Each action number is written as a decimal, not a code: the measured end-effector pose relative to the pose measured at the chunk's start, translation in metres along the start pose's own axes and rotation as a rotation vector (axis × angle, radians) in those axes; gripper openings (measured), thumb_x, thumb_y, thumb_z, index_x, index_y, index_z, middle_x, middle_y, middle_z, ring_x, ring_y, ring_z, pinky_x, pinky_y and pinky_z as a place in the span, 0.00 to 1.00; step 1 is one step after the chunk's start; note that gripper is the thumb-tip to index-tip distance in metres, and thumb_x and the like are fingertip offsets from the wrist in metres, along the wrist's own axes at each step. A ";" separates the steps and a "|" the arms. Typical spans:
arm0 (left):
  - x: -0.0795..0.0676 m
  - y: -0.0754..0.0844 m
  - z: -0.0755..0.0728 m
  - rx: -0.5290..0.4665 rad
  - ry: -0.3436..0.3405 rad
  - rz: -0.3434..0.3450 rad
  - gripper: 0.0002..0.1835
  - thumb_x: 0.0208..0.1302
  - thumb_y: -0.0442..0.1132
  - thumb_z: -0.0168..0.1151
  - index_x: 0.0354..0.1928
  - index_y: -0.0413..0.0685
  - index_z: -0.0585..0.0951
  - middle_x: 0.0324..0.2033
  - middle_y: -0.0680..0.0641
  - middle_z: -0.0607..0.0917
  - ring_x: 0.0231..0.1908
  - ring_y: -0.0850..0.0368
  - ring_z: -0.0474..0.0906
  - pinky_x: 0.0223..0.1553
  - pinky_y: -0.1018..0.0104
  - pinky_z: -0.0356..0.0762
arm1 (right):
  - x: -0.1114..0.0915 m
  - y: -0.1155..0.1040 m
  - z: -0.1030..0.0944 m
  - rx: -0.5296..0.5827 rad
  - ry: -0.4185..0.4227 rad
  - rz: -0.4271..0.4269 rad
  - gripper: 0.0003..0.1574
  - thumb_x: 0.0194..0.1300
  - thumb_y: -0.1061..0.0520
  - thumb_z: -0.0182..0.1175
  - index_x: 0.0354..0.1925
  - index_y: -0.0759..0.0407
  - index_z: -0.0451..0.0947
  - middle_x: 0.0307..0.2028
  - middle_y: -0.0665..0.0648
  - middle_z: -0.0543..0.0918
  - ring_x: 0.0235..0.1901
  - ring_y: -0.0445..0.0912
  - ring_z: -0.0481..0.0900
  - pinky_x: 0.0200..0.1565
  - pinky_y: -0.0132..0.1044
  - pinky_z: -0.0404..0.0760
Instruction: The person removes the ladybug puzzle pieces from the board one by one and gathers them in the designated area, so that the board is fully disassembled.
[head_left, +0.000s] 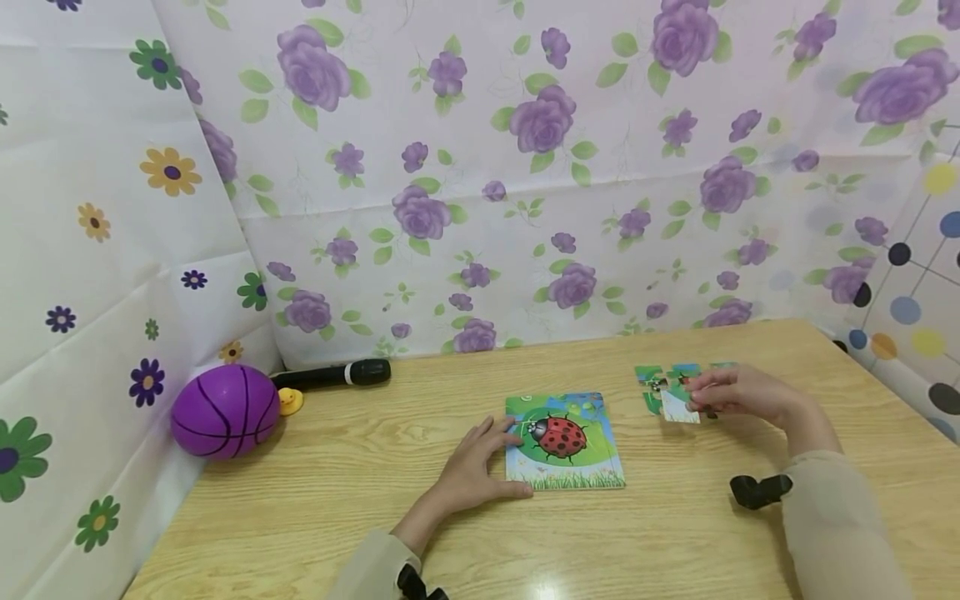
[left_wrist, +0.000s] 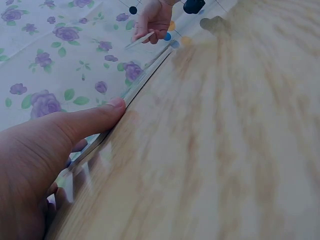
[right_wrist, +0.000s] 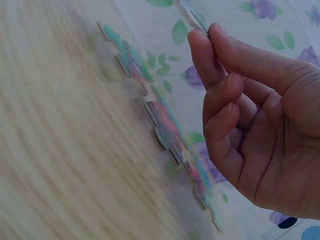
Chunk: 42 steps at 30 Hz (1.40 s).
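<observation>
A square ladybug picture board lies flat on the table. My left hand rests at its left side, fingers spread on the left edge and the thumb at the lower left corner; in the left wrist view the thumb touches the board's edge. To the right, my right hand pinches a puzzle piece between thumb and fingertips, above the table. Behind and below it lie several joined puzzle pieces, partly hidden by the hand. The right wrist view shows this joined strip almost edge-on.
On the wooden table, a purple ball stands at the left beside a small yellow duck. A black microphone lies along the back edge. Flowered sheets hang behind and at the left.
</observation>
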<state>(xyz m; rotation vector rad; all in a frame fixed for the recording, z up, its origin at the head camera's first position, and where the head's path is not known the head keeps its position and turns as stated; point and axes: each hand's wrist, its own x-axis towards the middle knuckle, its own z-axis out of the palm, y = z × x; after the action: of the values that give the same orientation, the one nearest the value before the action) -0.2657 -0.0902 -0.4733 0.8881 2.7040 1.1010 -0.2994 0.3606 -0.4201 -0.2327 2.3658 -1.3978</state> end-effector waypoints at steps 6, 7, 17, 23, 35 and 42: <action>0.000 0.001 0.000 0.002 0.001 0.003 0.37 0.50 0.58 0.74 0.62 0.53 0.76 0.74 0.49 0.62 0.77 0.39 0.46 0.76 0.37 0.41 | 0.004 0.005 0.002 0.018 -0.089 -0.039 0.17 0.71 0.52 0.57 0.50 0.63 0.79 0.39 0.46 0.87 0.28 0.38 0.74 0.34 0.34 0.79; 0.000 0.001 0.000 0.005 0.002 0.004 0.37 0.50 0.58 0.74 0.62 0.53 0.76 0.74 0.49 0.62 0.77 0.39 0.46 0.75 0.36 0.41 | 0.004 0.005 0.002 0.021 -0.103 -0.044 0.17 0.71 0.53 0.57 0.50 0.64 0.79 0.38 0.46 0.87 0.27 0.37 0.73 0.34 0.34 0.80; 0.000 0.002 -0.001 0.006 0.004 0.001 0.37 0.50 0.57 0.74 0.61 0.53 0.76 0.74 0.49 0.62 0.76 0.38 0.47 0.75 0.36 0.41 | 0.005 -0.002 0.009 0.023 -0.172 -0.027 0.18 0.68 0.55 0.60 0.48 0.68 0.78 0.38 0.53 0.87 0.26 0.34 0.77 0.32 0.28 0.82; 0.000 0.001 0.000 0.011 0.003 0.004 0.37 0.50 0.58 0.74 0.62 0.53 0.76 0.74 0.49 0.62 0.76 0.38 0.47 0.75 0.36 0.41 | 0.006 -0.002 0.012 0.025 -0.181 -0.003 0.19 0.67 0.55 0.61 0.48 0.70 0.78 0.33 0.50 0.84 0.25 0.35 0.77 0.32 0.28 0.82; 0.000 0.000 0.000 0.009 0.000 0.002 0.37 0.50 0.58 0.74 0.62 0.52 0.76 0.74 0.49 0.62 0.77 0.39 0.46 0.76 0.37 0.41 | 0.008 0.000 0.013 0.013 -0.174 0.020 0.21 0.66 0.55 0.62 0.48 0.72 0.78 0.28 0.47 0.83 0.23 0.34 0.75 0.29 0.25 0.80; 0.001 0.000 0.001 0.007 0.003 -0.001 0.37 0.49 0.58 0.74 0.61 0.53 0.76 0.75 0.49 0.62 0.77 0.40 0.46 0.76 0.37 0.41 | 0.010 0.002 0.013 0.004 -0.174 0.017 0.19 0.67 0.56 0.61 0.47 0.71 0.77 0.28 0.48 0.83 0.22 0.34 0.76 0.29 0.26 0.80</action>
<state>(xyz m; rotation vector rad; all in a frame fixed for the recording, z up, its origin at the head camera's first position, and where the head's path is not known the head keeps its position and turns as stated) -0.2661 -0.0894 -0.4740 0.8863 2.7125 1.0945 -0.3029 0.3481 -0.4299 -0.3191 2.2184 -1.3187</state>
